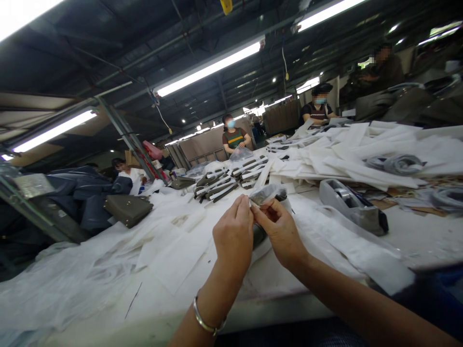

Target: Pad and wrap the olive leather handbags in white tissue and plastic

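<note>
My left hand (234, 230) and my right hand (282, 229) meet over the near part of the white table. Fingers of both are pinched together at the edge of a clear plastic bag (266, 193). A dark olive piece (259, 234), partly in white wrapping, shows beneath and between the hands. Most of it is hidden, so I cannot tell its kind. Just beyond lie stacked dark strap-like pieces (217, 185) wrapped in white.
A grey tape dispenser (352, 205) stands to the right. White sheets (336, 154) are heaped behind it. Thin white sheeting (108, 265) covers the left side, with an olive bag (129, 210) at its far edge. Several co-workers, one in a striped apron (235, 139), are farther back.
</note>
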